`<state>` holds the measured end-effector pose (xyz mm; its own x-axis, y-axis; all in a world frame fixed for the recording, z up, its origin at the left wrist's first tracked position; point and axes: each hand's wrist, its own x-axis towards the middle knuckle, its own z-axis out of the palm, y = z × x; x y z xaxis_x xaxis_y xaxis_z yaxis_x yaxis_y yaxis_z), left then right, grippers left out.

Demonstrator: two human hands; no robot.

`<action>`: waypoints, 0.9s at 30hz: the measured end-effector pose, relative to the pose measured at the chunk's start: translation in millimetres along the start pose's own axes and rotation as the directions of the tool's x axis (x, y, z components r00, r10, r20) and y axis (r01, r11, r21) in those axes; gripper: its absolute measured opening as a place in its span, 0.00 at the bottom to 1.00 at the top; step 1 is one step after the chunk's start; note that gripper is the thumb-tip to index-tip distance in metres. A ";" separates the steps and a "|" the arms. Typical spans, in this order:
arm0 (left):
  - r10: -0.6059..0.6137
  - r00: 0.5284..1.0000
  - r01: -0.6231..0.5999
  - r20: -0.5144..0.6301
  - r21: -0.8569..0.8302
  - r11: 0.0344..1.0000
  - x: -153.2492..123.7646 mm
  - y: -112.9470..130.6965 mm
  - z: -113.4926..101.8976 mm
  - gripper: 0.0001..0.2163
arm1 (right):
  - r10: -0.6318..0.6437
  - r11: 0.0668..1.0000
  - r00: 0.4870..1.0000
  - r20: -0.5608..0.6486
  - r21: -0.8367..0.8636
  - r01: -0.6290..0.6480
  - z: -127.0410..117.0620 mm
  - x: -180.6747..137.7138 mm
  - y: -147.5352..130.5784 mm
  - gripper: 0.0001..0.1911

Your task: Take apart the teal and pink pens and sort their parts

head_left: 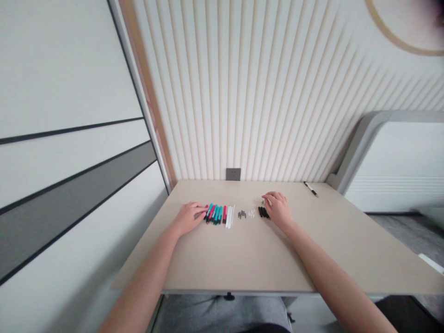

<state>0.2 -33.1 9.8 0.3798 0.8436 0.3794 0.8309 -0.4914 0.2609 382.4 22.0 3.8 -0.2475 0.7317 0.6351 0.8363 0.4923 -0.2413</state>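
Black pieces (261, 212) partly hidden by right hand (277, 206); gray bits (242, 214) (too small to identify); round panel (411, 23) cut off.

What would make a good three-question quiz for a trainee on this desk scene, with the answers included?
1. True or false: the slim white rods lie between the pink and turquoise pen barrels and the small grey pieces.
2. Which are closest to the person's right hand?
A. the slim white rods
B. the black pieces
C. the pink and turquoise pen barrels
3. Fill in: the black-and-white pen lies toward the table's far ___ corner.

Key:
1. True
2. B
3. right
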 end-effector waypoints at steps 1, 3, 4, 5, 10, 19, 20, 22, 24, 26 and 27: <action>-0.012 1.000 0.012 -0.006 -0.002 1.000 0.1 0.3 -0.5 0.12 | 0.005 1.000 1.000 0.008 -0.007 -0.005 -1.4 -3.1 3.1 0.14; -0.039 0.999 0.039 -0.016 -0.001 0.999 0.2 1.0 -1.7 0.14 | -0.003 1.000 1.000 0.027 -0.015 0.004 -3.7 -7.4 4.6 0.13; -0.054 0.998 0.054 -0.017 0.005 0.999 0.3 1.5 -2.5 0.14 | -0.015 1.000 0.999 0.038 -0.013 0.015 -4.2 -8.7 2.3 0.13; -0.069 0.997 0.069 -0.015 0.014 0.997 0.4 2.1 -3.3 0.15 | -0.032 0.999 0.998 0.051 -0.009 0.032 -4.1 -9.5 -2.2 0.13; -0.136 0.991 0.136 -0.001 0.093 0.986 1.2 5.5 -8.4 0.16 | -0.151 0.988 0.979 0.137 0.032 0.148 -0.3 -12.7 -44.1 0.12; -0.165 0.985 0.169 -0.041 0.131 0.977 0.7 -1.5 -8.4 0.14 | -0.226 0.974 0.936 0.270 0.084 0.211 1.6 -20.1 -66.6 0.12; -0.168 0.984 0.173 -0.050 0.127 0.977 0.5 -3.5 -7.8 0.13 | -0.213 0.977 0.938 0.274 0.082 0.198 2.2 -20.1 -65.4 0.12; -0.177 0.982 0.184 -0.069 0.116 0.976 0.1 -7.0 -6.5 0.12 | -0.199 0.980 0.940 0.277 0.081 0.184 3.4 -20.0 -64.0 0.12; -0.189 0.978 0.198 -0.084 0.124 0.972 -0.3 -9.2 -5.4 0.11 | -0.198 0.980 0.940 0.279 0.083 0.182 4.0 -19.8 -64.2 0.12; -0.193 0.977 0.205 -0.089 0.157 0.966 -0.8 -9.9 -4.6 0.11 | -0.200 0.979 0.939 0.280 0.085 0.183 4.0 -19.6 -65.1 0.12; -0.192 0.977 0.205 -0.088 0.172 0.963 -1.0 -9.7 -4.3 0.11 | -0.200 0.979 0.939 0.280 0.086 0.183 3.7 -19.6 -65.3 0.12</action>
<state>-10.0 -30.1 10.8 0.1755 0.9001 0.3989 0.9485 -0.2631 0.1763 330.8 -22.7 4.4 -0.5370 0.7203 0.4390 0.7314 0.6569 -0.1831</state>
